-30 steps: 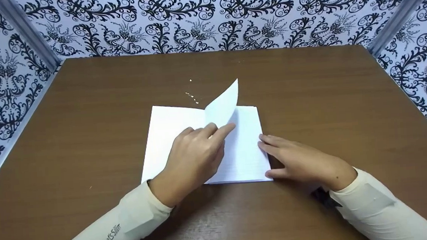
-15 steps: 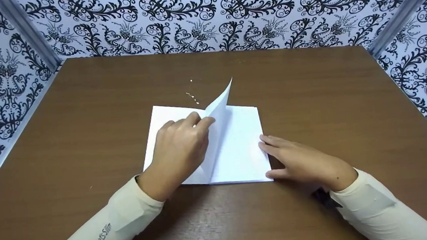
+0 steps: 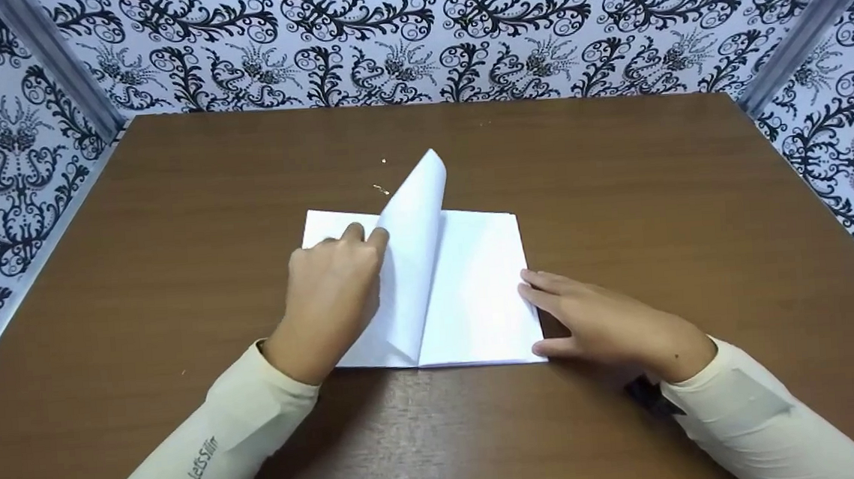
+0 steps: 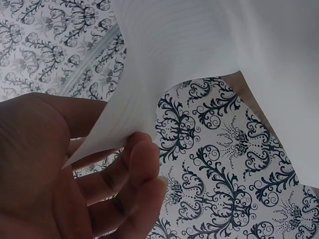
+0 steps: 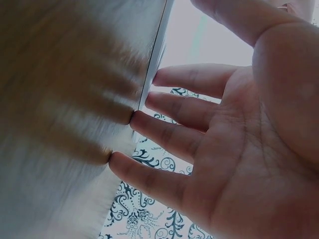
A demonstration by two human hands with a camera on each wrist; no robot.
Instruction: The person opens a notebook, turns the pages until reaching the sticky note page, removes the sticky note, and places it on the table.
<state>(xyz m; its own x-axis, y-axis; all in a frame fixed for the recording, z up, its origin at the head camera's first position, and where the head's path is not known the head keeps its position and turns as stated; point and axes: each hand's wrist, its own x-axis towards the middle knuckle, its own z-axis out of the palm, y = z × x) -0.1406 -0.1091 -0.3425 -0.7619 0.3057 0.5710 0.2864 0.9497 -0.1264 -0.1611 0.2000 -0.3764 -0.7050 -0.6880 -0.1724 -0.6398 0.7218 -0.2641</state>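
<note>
An open notebook [image 3: 475, 289] with white pages lies on the brown table. My left hand [image 3: 336, 287] is over its left half, fingers curled, and pinches a page [image 3: 413, 203] that bends upright from the fold. In the left wrist view the same page [image 4: 132, 99] curves between the thumb side and the curled fingers of the left hand [image 4: 99, 174]. My right hand [image 3: 605, 317] rests at the notebook's right edge with fingers spread and fairly straight. Seen from the right wrist, its fingertips [image 5: 154, 77] touch the notebook's edge and the tabletop.
The brown table [image 3: 656, 178] reaches back to a wall [image 3: 398, 38] with black scroll patterns. Small pale scraps [image 3: 381, 188] lie behind the notebook. Grey corner strips [image 3: 54, 66] border the side walls.
My left hand has moved left, carrying the page over from the right side across the fold, and more of the right page shows. The right hand has stayed in place.
</note>
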